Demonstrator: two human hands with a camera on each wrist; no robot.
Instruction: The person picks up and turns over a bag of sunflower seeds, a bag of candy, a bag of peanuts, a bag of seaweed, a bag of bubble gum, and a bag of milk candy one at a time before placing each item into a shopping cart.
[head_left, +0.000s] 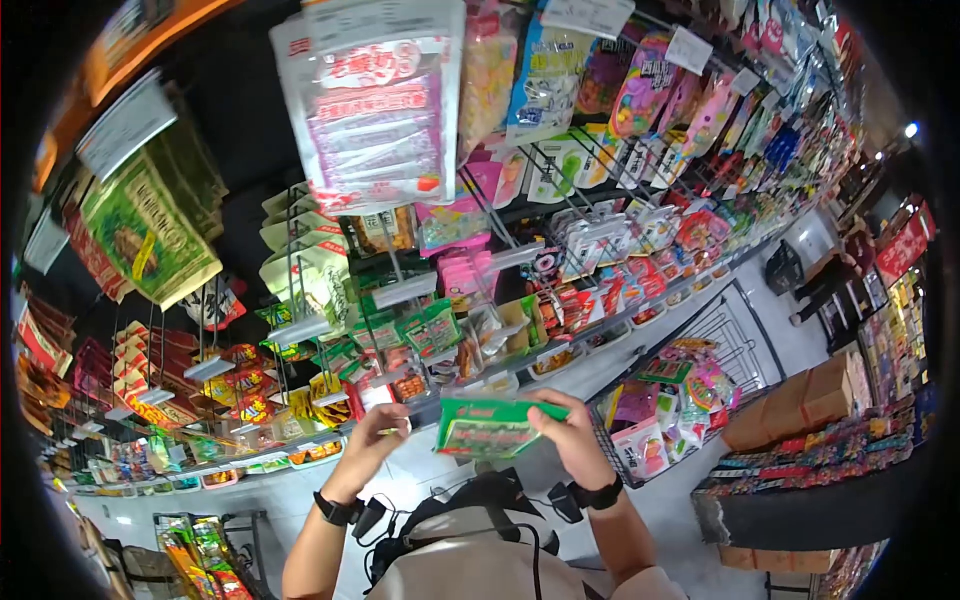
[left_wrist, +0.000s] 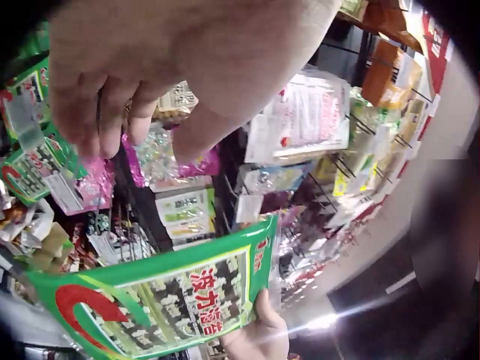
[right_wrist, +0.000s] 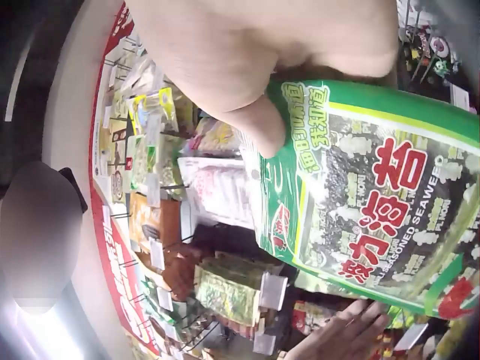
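Observation:
My right hand (head_left: pixel 575 436) pinches one end of a green packet of seasoned seaweed (head_left: pixel 487 430), thumb on its front and the fingers behind it. The packet has a clear window and red lettering, plain in the right wrist view, where the seaweed packet (right_wrist: pixel 367 202) spans the right half. My left hand (head_left: pixel 372 446) is raised beside the packet's other end, apart from it, with fingers loosely bent and nothing in them. In the left wrist view that left hand (left_wrist: pixel 187 60) hangs above the seaweed packet (left_wrist: pixel 165 296).
A long rack of hanging snack bags rises ahead, with a white pouch (head_left: pixel 375 110) close at the top. A shopping cart (head_left: pixel 735 320) holding several packets stands at right, beside cardboard boxes (head_left: pixel 795 405). Another cart (head_left: pixel 205 555) is at lower left; a person (head_left: pixel 835 270) is farther down the aisle.

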